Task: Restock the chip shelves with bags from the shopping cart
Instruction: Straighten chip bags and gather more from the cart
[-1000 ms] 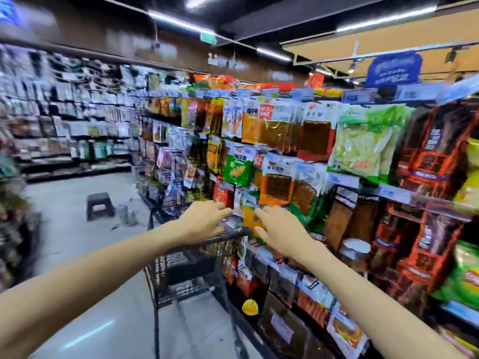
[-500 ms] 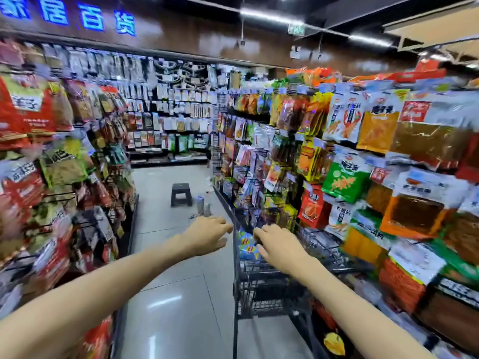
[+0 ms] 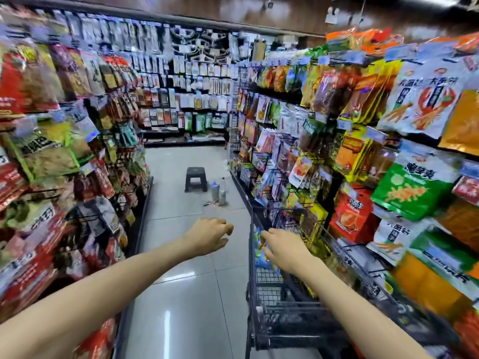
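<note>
Head view: shopping cart (image 3: pixel 261 278) against right-hand chip shelves (image 3: pixel 388 156), blue and yellow bags (image 3: pixel 259 251) at its near-left corner, blurred. Your left hand (image 3: pixel 211 235) over floor left of cart, fingers loosely curled, holding nothing. Right hand (image 3: pixel 283 246) over cart's left rim; grip: cannot tell

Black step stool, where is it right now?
Head view: the black step stool stands on the aisle floor ahead, centre frame, just left of two bottles and beyond the shopping cart.
</note>
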{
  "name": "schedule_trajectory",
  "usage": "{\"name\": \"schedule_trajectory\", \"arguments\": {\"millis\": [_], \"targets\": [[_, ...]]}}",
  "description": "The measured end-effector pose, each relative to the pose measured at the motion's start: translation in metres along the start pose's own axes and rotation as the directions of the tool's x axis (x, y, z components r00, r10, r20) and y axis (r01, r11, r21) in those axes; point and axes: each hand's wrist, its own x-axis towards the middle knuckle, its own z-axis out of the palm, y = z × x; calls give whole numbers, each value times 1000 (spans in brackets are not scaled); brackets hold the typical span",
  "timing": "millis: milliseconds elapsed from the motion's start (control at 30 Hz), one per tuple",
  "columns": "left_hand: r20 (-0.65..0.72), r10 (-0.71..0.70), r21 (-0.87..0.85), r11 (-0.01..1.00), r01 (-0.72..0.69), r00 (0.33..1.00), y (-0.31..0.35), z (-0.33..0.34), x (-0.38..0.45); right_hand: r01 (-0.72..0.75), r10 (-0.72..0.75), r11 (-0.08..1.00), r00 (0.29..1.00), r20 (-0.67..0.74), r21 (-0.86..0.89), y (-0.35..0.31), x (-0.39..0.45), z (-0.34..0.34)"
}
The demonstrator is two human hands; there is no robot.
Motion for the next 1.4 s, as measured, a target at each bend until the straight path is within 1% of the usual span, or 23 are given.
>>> {"name": "schedule_trajectory", "arguments": {"millis": [100,167,300,367,433,600,700,800,900,967,1067,1233,1300,1400], "targets": [[44,-36,-22,999,37,998,-31,24,32,-13,12,998,1000,13,56,12,46,23],[89,-53,-26,998,56,995,-50,41,48,-13,9,997,998,58,77,10,73,43],[145,-57,-37,997,63,988,-92,77,80,14,-25,995,993,115,100,12,125,84],[150,-36,-43,998,43,988,-115,92,101,-4,-12,993,991,134,119,13,155,99],[160,-4,-39,999,10,987,-138,105,126,-38,20,991,990,143,126,14,185,112],[176,85,-85,994,-71,981,-199,130,200,-182,158,976,970,185,122,26,256,135],[186,157,-92,986,-142,970,-232,140,242,-269,243,957,948,204,107,34,290,146],[205,239,-116,969,-218,949,-248,149,285,-348,317,932,918,238,102,46,309,156],[201,322,-124,945,-302,925,-249,164,337,-421,395,904,887,237,69,74,321,167],[183,378,-158,922,-353,907,-240,173,371,-470,444,880,864,237,66,99,324,174],[199,471,-220,876,-429,860,-212,198,416,-546,515,836,815,267,56,137,323,190],[235,577,-233,815,-530,782,-170,245,495,-664,613,745,721,322,67,204,325,233],[271,607,-212,795,-568,747,-153,265,526,-698,636,713,685,355,70,232,326,251],[354,643,-239,764,-599,679,-129,293,563,-756,680,647,629,377,93,262,325,273]]}}
